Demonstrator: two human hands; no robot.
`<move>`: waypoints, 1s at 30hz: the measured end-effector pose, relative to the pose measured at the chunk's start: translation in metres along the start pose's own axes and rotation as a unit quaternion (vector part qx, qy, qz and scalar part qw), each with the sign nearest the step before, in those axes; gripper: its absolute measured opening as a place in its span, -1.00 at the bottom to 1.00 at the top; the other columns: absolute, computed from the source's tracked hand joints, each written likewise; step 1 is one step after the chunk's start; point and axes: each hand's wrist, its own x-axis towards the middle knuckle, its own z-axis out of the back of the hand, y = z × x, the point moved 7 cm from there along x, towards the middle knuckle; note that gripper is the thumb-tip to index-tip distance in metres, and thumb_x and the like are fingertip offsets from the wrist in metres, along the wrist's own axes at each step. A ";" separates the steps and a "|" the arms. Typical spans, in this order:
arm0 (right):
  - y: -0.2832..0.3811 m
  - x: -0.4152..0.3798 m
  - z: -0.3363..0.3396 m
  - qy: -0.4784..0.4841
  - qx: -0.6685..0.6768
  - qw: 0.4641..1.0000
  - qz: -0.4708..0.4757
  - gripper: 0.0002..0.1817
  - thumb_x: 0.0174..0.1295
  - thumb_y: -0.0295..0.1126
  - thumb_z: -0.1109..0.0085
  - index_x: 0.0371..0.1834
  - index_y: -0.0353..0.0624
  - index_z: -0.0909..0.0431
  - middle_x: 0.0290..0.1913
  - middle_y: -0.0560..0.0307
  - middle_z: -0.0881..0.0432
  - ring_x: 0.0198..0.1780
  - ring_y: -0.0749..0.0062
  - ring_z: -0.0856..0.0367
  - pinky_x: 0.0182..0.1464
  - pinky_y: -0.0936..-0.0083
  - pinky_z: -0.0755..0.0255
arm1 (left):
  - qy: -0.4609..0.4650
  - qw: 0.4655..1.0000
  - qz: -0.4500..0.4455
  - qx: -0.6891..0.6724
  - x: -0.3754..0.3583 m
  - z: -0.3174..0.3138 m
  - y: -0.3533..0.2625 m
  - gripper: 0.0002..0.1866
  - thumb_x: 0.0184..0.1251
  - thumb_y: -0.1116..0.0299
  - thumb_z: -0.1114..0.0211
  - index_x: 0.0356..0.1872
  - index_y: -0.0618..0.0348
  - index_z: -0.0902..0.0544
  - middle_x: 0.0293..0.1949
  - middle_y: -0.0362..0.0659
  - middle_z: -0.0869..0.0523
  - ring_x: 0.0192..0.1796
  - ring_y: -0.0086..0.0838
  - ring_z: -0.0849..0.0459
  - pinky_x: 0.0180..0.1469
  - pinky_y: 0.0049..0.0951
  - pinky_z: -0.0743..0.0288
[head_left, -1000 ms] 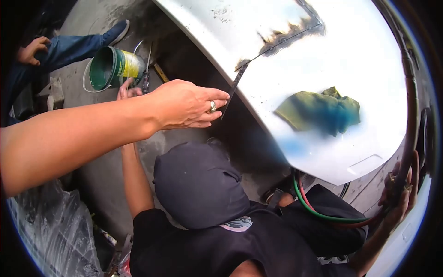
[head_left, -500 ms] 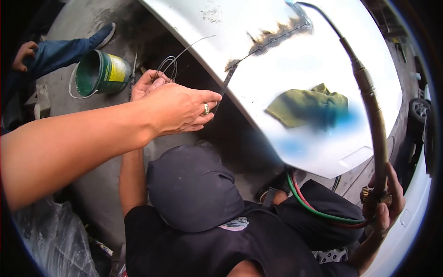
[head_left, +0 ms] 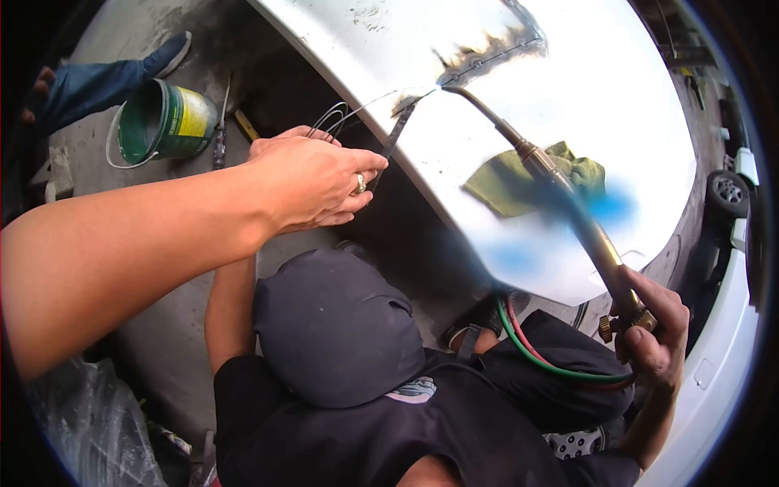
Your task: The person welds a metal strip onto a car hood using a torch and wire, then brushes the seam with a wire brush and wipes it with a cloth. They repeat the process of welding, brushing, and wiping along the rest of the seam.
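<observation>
My left hand [head_left: 320, 183], with a ring on one finger, reaches in from the left, closed on a narrow dark metal strip [head_left: 396, 136]. The strip's upper end meets the edge of a white sheet-metal panel [head_left: 454, 174], beside a scorched seam [head_left: 487, 61]. A co-worker's right hand [head_left: 657, 333] grips a brass welding torch [head_left: 580, 199], its tip at the seam's lower end. Thin wire [head_left: 375, 103] runs from loops above my hand toward that tip; the co-worker's other hand is mostly hidden behind mine. My right hand is out of sight.
The co-worker in a dark cap [head_left: 337, 325] crouches below. A green cloth [head_left: 503, 183] lies on the panel. Green and red hoses [head_left: 552, 365] trail from the torch. A green bucket [head_left: 166, 122], a screwdriver [head_left: 220, 146] and another person's leg [head_left: 101, 89] are at upper left.
The co-worker's torch has swung down and left, bringing its tip to the lower seam. The wire's end has moved right toward that spot. My left hand stays closed on the strip.
</observation>
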 end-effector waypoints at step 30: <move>-0.006 0.008 -0.008 0.008 0.059 0.997 0.039 -0.27 0.18 -0.16 -0.31 0.40 -0.37 -0.57 -0.18 -0.12 -0.75 -0.52 0.53 -0.66 -0.37 0.59 -0.54 | 0.182 0.958 0.136 -0.173 0.018 0.007 0.018 -0.37 0.61 -0.05 -0.01 0.30 0.37 -0.58 0.17 0.14 -0.70 0.31 0.15 -0.59 0.36 0.32 -0.46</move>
